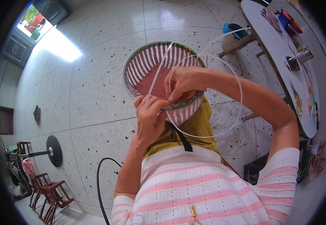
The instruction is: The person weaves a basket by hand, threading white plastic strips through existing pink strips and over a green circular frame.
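A round woven basket, reddish-brown and white with a rim partly bound in green, rests tilted on my lap. My left hand is closed on its near rim, fingers over the edge. A flat white strip runs from under those fingers across the basket's mouth to the far rim. Just inside the near right rim, my right hand has its fingers pinched together on a thin white weaving strip, which curves out in a wide loop on the right. The fingertips are partly hidden.
At right stands a long white table holding scissors, a can and cloths. Below it are a bin and a tangle of white strips. Wooden chairs and a black round base are at left.
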The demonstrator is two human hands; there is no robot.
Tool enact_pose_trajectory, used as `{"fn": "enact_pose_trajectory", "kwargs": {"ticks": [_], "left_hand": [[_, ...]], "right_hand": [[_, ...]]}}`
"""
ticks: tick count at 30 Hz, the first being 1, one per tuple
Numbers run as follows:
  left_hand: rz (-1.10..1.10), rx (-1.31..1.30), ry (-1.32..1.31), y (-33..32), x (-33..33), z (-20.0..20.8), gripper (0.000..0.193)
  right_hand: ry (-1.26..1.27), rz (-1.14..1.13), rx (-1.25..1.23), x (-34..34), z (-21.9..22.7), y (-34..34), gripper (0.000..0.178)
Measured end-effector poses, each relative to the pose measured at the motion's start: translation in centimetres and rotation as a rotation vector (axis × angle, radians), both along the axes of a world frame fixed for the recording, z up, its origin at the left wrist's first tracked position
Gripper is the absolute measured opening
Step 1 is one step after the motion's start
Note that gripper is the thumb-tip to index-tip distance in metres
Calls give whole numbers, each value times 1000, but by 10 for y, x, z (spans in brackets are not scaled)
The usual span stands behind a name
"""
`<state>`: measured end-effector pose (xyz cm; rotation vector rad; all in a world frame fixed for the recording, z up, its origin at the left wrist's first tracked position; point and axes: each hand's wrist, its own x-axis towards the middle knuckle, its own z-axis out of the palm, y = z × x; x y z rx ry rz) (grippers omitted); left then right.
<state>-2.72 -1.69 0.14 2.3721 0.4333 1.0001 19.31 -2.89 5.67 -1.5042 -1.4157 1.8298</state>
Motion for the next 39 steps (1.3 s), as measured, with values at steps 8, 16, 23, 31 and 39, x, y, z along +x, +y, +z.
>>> {"fn": "enact_pose_trajectory", "kwargs": {"ticks": [8, 16, 23, 31, 39], "left_hand": [[-10, -93, -28, 0, 2, 2, 27], [-11, -40, 30, 5, 3, 2, 28], [-19, -62, 26, 7, 5, -1, 27], [-27, -60, 32, 8, 6, -4, 27], [-24, -51, 35, 10, 5, -3, 28]], "right_hand": [[29, -60, -111, 0, -7, 5, 17], [83, -73, -76, 5, -16, 7, 18], [-18, -48, -84, 3, -13, 8, 18], [-45, -62, -128, 2, -22, 12, 17], [-89, -45, -142, -1, -25, 15, 15]]}}
